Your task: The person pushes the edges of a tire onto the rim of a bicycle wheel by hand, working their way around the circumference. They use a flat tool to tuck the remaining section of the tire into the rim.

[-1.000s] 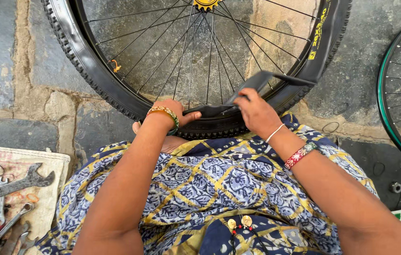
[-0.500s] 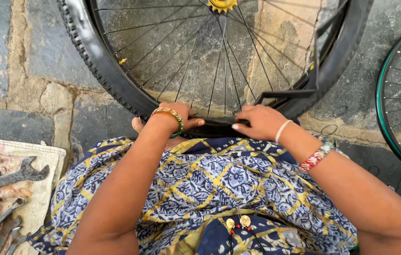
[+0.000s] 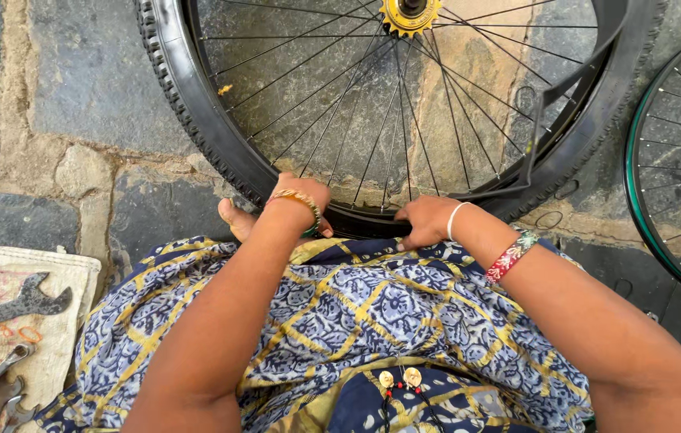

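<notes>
A black bicycle tyre [image 3: 196, 120] on a spoked wheel with a yellow hub [image 3: 409, 14] lies on the stone floor in front of me. My left hand [image 3: 302, 199], with a gold bangle, grips the tyre's near edge. My right hand [image 3: 425, 220], with white and red bangles at the wrist, presses on the tyre edge a little to the right. A loose black inner tube [image 3: 545, 112] loops out from the rim on the right side. A bare foot [image 3: 236, 220] touches the tyre beside my left hand.
A cloth [image 3: 52, 321] at the lower left carries several spanners [image 3: 12, 305]. A second wheel with a green rim [image 3: 669, 168] lies at the right edge. My blue and yellow patterned garment [image 3: 372, 321] covers my lap.
My right hand has moved down and left along the tyre, letting go of the inner tube it held. The view has shifted, so the wheel sits lower and closer.
</notes>
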